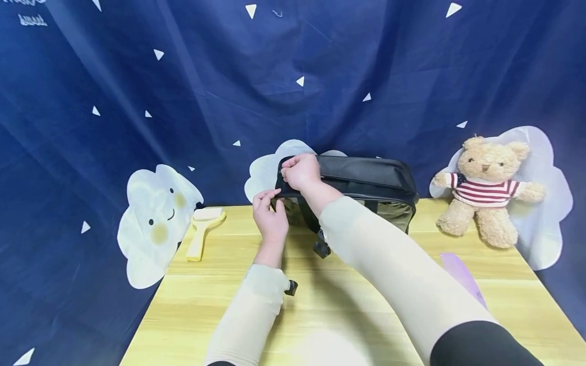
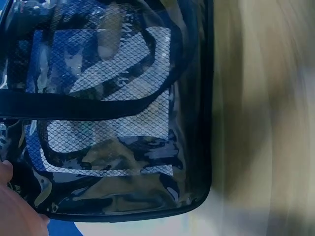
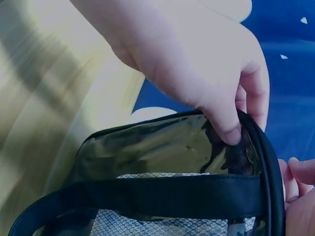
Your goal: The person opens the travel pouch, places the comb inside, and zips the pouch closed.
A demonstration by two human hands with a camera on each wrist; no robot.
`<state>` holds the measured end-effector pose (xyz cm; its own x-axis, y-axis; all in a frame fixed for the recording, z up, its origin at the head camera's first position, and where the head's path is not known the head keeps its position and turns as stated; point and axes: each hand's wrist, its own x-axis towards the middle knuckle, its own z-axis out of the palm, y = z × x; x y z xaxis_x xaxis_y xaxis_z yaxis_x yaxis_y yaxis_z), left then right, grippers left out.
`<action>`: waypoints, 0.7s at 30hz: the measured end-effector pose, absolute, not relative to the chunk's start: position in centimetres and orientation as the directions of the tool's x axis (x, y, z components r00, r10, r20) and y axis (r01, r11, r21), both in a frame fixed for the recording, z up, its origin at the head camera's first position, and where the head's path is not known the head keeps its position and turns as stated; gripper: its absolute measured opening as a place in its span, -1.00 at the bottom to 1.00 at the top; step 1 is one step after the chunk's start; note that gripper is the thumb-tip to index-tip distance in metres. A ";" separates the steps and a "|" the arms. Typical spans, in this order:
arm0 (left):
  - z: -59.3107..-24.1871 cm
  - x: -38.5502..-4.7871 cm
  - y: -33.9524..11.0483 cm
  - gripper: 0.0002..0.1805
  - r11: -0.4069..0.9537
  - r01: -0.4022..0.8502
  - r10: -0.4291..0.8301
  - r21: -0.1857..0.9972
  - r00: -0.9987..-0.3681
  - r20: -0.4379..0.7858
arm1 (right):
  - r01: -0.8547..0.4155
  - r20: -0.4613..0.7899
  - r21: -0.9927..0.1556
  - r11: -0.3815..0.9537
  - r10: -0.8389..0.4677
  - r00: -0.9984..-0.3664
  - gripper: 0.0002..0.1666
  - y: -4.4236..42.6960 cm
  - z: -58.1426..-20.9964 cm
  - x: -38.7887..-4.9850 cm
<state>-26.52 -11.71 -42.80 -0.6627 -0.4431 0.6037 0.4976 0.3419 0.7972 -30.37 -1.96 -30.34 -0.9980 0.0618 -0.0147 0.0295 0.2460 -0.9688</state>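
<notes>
A bag [image 1: 366,173] with a black top and clear sides stands on the table in the head view. My right hand [image 1: 303,173] has curled fingers at the left end of its top; the right wrist view shows this hand [image 3: 197,64] gripping the bag's edge, thumb on the clear side. Just below, my left hand [image 1: 271,218] holds the bag's left corner between fingers and thumb. Only part of the left hand [image 2: 17,211] enters the left wrist view, beside the clear bag [image 2: 108,191]. Patterned mesh and a dark strap show on the bag [image 3: 162,147].
On the wooden table [image 1: 183,315], a yellow-handled tool [image 1: 198,241] lies at the left and a purple comb [image 1: 462,277] at the right, partly behind my right sleeve. A teddy bear [image 1: 487,190] sits at the back right. A dark blue curtain [image 1: 274,51] hangs behind.
</notes>
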 end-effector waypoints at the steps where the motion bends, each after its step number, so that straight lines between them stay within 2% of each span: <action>1: -42.9 -26.4 -11.8 -0.79 0.357 0.496 -0.431 0.792 -0.665 0.611 | 0.034 -0.018 -0.963 0.266 0.060 -0.998 -0.84 -2.0 -30.3 -30.3; 4: -43.0 -26.3 -12.3 -0.78 0.423 0.509 -0.355 0.750 -0.668 0.653 | 0.036 -0.020 -0.949 0.314 0.054 -0.998 -0.88 -1.7 -30.3 -30.4; 6: -42.9 -26.2 -12.9 -0.72 0.463 0.529 -0.290 0.711 -0.668 0.686 | 0.029 -0.008 -0.919 0.392 0.054 -0.999 -0.91 -1.4 -30.2 -30.4; 10: -41.9 -26.8 -13.8 -0.68 0.529 0.549 -0.219 0.648 -0.649 0.729 | 0.021 0.020 -0.795 0.607 0.061 -0.998 -0.87 -0.3 -29.8 -30.4; 12: -41.0 -27.5 -14.3 -0.70 0.532 0.541 -0.209 0.652 -0.662 0.720 | 0.031 0.012 -0.741 0.670 0.059 -0.998 -0.82 0.1 -29.7 -30.5; 14: -39.8 -28.4 -14.6 -0.71 0.519 0.526 -0.184 0.674 -0.701 0.689 | 0.044 -0.005 -0.711 0.702 0.058 -0.998 -0.79 0.5 -29.6 -30.5; 17: -38.0 -29.8 -14.8 -0.72 0.512 0.479 -0.089 0.713 -0.796 0.599 | 0.036 0.000 -0.687 0.726 0.049 -0.999 -0.79 1.1 -29.7 -30.5; 21: -36.1 -31.2 -14.6 -0.70 0.574 0.410 0.077 0.709 -0.889 0.451 | -0.042 0.087 -0.673 0.738 0.023 -0.996 -0.84 3.3 -29.7 -30.1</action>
